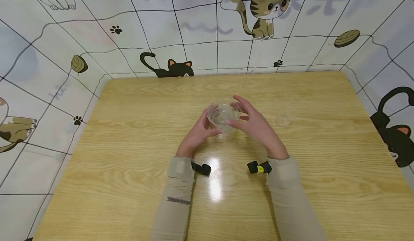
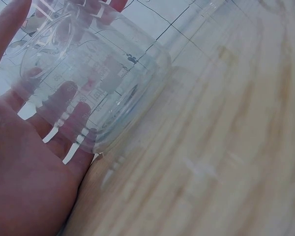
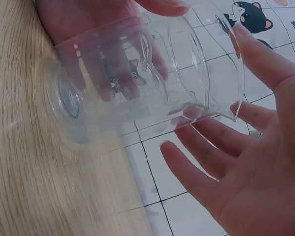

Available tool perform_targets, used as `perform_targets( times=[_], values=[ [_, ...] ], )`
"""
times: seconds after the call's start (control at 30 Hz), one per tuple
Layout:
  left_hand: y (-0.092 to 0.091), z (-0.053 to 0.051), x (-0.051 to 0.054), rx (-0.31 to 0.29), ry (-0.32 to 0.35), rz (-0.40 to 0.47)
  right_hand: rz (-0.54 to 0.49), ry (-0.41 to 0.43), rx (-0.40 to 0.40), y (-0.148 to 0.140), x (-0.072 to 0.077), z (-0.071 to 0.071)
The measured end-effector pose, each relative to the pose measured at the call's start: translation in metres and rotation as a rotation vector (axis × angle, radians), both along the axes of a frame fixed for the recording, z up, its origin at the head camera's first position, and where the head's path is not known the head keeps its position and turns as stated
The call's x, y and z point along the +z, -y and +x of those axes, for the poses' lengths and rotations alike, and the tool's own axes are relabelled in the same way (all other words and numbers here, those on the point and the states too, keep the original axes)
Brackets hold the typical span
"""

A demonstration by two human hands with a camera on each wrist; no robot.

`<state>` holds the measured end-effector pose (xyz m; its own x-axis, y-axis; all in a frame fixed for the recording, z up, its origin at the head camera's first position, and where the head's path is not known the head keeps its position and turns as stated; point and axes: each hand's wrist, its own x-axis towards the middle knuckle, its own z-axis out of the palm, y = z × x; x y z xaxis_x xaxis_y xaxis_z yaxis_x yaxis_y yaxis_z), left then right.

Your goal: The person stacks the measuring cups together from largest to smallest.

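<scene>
A clear glass beaker [image 1: 221, 120] with printed volume marks and a pouring lip stands at the tabletop, between both hands. My left hand [image 1: 202, 130] holds its left side, fingers wrapped along the wall and thumb at the front. In the right wrist view the left fingers show through the glass beaker [image 3: 115, 98]. My right hand [image 1: 255, 124] is at the rim on the lip side, thumb on the near edge, other fingers by the lip, index finger raised. Curved inner edges show in the glass; I cannot tell whether a smaller vessel sits inside.
A small clear round object [image 1: 283, 120], too faint to identify, lies to the right of my right hand. The wooden table [image 1: 136, 133] ends at a wall cloth [image 1: 200, 29] printed with cats and grid lines. Black wrist cameras [image 1: 201, 168] are strapped at both cuffs.
</scene>
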<state>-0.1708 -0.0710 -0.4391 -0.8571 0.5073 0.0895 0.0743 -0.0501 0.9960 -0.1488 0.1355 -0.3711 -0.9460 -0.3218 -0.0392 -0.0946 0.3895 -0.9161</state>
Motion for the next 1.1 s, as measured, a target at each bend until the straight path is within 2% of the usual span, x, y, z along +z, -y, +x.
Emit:
perform_targets(
  times=[0.1,0.23,0.4,0.6,0.67,0.73,0.77,0.87,1.1],
  values=[
    [0.000,0.001,-0.001,0.008,0.006,-0.004,0.003,-0.014,0.017,0.001,0.009,0.005],
    [0.000,0.002,-0.001,0.012,0.014,-0.011,0.034,-0.036,0.004,-0.001,0.013,0.007],
    [0.000,0.001,-0.002,0.010,0.018,-0.012,0.000,-0.065,-0.042,-0.012,0.007,0.005],
    [0.000,-0.003,-0.011,0.004,0.014,0.012,-0.037,-0.138,-0.122,-0.031,-0.016,-0.005],
    [0.000,-0.003,-0.011,0.003,0.013,0.015,-0.036,-0.157,-0.147,-0.034,-0.013,-0.004],
    [0.000,-0.002,-0.008,0.000,0.019,0.019,-0.033,-0.170,-0.171,-0.034,-0.005,0.000],
    [0.000,-0.001,-0.005,-0.002,0.025,0.020,-0.033,-0.182,-0.187,-0.035,-0.003,0.000],
    [0.000,-0.001,-0.005,-0.003,0.026,0.024,-0.044,-0.206,-0.246,-0.035,0.007,0.006],
    [0.000,-0.001,-0.005,-0.003,0.028,0.029,-0.122,-0.273,-0.493,-0.049,0.003,0.003]
  ],
)
